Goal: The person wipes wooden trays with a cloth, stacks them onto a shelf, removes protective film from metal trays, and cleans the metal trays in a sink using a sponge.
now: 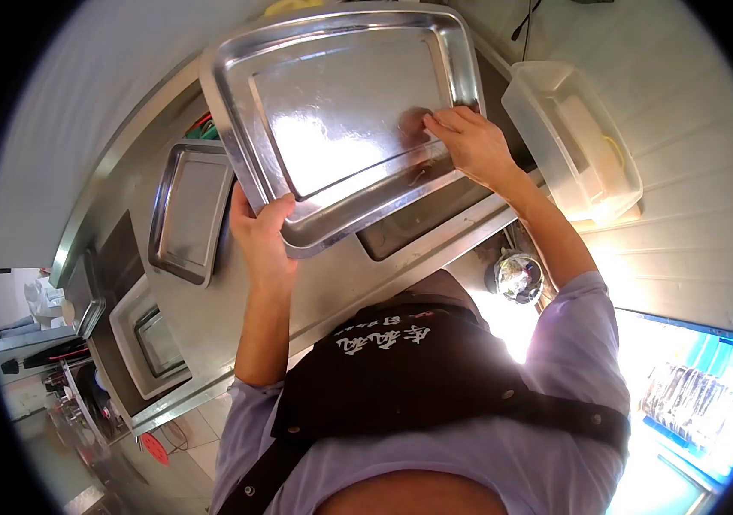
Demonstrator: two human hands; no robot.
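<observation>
Fig.: Lg. rect. metal tray (349, 86), held above sink counter (319, 296) by L hand (263, 236), w/ R hand (474, 150) at its R side.

Detail: L hand grasps tray's near-L corner, thumb over rim, other fingers mostly hidden beneath. R hand reaches over near-R part, fingers bent toward shiny inner face; can't tell whether they grip or only touch. Tray overlaps part of a basin (409, 230), in front of dk. apron (384, 369) w/ white lettering. Sm. metal tray (190, 210) just L of lg. one; white tub (129, 330) farther L. Translucent plastic bin (611, 184) to R, near R forearm.
</observation>
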